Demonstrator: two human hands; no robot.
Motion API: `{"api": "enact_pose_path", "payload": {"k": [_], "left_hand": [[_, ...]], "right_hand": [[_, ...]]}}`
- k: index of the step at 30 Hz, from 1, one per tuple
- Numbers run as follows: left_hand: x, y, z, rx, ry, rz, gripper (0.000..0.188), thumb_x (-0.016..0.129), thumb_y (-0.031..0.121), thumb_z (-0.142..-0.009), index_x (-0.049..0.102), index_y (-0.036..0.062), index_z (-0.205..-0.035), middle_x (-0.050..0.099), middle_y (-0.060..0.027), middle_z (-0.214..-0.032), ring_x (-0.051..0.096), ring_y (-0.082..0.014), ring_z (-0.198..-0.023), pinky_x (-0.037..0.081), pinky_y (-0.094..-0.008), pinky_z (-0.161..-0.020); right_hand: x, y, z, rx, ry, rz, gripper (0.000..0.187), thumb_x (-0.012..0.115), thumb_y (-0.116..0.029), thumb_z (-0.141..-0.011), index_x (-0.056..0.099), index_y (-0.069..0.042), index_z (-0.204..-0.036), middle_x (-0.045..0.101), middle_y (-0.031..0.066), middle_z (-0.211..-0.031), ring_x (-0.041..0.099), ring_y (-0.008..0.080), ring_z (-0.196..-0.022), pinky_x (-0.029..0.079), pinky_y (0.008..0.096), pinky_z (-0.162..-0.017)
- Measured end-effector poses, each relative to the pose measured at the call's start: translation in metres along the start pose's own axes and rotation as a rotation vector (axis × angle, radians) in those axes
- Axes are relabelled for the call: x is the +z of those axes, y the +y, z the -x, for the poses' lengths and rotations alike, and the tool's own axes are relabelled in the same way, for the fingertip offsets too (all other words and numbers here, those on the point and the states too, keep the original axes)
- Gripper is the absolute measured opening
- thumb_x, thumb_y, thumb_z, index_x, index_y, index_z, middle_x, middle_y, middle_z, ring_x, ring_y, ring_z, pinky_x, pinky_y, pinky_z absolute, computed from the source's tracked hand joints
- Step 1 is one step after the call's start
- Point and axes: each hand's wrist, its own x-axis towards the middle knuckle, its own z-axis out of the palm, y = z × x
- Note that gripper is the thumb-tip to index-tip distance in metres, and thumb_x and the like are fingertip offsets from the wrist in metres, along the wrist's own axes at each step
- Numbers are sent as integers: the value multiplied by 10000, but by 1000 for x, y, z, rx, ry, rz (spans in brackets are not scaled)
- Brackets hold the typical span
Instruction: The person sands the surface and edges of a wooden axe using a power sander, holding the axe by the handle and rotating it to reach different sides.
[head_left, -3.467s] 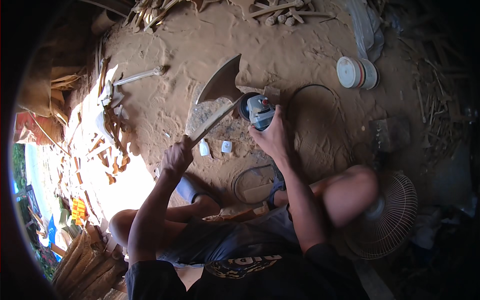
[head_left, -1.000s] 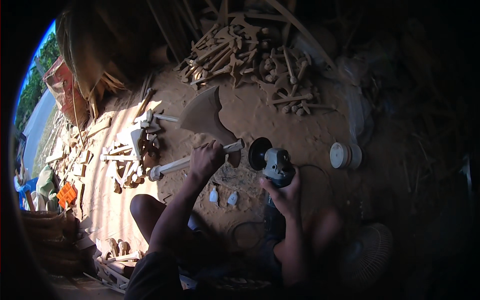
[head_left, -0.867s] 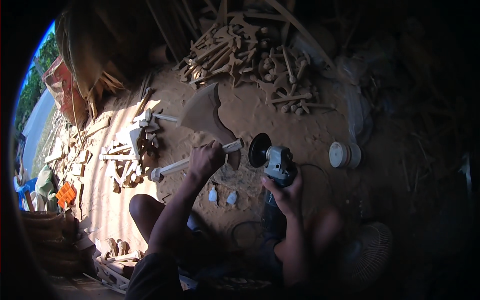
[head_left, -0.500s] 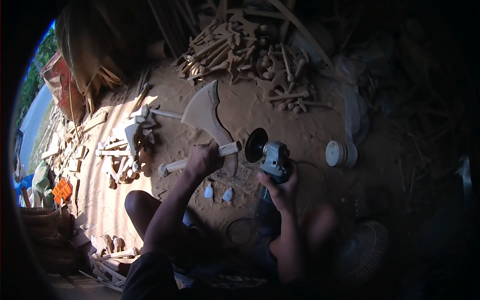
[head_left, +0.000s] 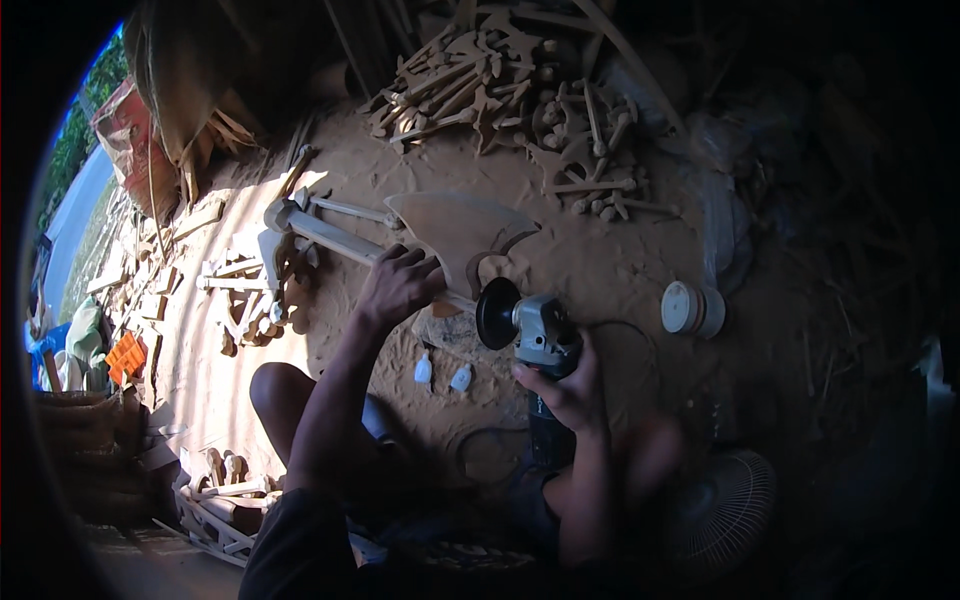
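My left hand (head_left: 400, 287) is closed round the handle of a pale wooden axe (head_left: 455, 225). The handle slants from upper left down to the right, its knobbed end far left, and the broad curved blade lies beyond my knuckles. In my right hand (head_left: 573, 388) is an angle grinder (head_left: 545, 325), gripped by its dark body. Its round black disc (head_left: 497, 313) faces the axe and sits close to the handle's near end; whether they touch I cannot tell. Two small white bottle-like pieces (head_left: 460, 377) lie on the dirt nearer to me.
Carved wooden pieces are heaped at the back (head_left: 465, 85), with more in a sunlit pile (head_left: 250, 280) on the left. A round white container (head_left: 683, 307) lies to the right. A fan (head_left: 735, 505) stands near right, and a basket of wooden parts (head_left: 215, 515) near left.
My left hand has turned the axe, so its knobbed end swung up and away and the blade swung right. The grinder has shifted slightly, and its disc is now nearer the handle's end.
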Motion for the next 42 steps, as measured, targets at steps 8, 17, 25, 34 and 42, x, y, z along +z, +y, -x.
{"api": "enact_pose_path", "payload": {"k": [8,17,25,34,42], "left_hand": [[-7,-8,8,49,96,93,290,777,204,-696,671,120,-953,676,-33,-896,685,-223,-827,516,-404,-712],[-56,-27,11,-230,718,2207,179,575,204,-1019,527,72,-909,430,38,-633,420,-89,-476,401,-294,-524],[-118,-3,4,353,442,2689,647,579,703,-1004,552,58,-961,458,34,-620,541,-79,-462,454,-272,-499],[-105,2,1,398,449,2549,813,611,822,-895,564,28,-1062,469,34,-676,509,-75,-454,435,-264,-502],[-116,-9,42,-487,-144,649,200,658,169,-1005,616,1,-1105,728,-177,-915,733,-344,-851,572,-460,-719]], "right_hand": [[-11,2,-1,-4,172,43,589,889,-118,-804,547,0,-1269,688,69,-1023,707,144,-884,587,322,-805],[-90,-38,20,16,284,-307,476,750,-267,-930,576,-2,-1285,683,130,-1045,695,254,-845,594,403,-774],[-152,-17,52,-49,266,-609,539,572,-467,-1034,552,34,-1230,619,124,-1114,610,255,-979,516,417,-885],[-137,-19,52,-84,440,-531,479,626,-438,-1001,633,-1,-1199,693,108,-1002,666,244,-864,561,405,-779],[-143,-14,46,-69,405,-467,402,675,-413,-958,667,-47,-1124,687,62,-956,664,217,-812,546,365,-711]]}}
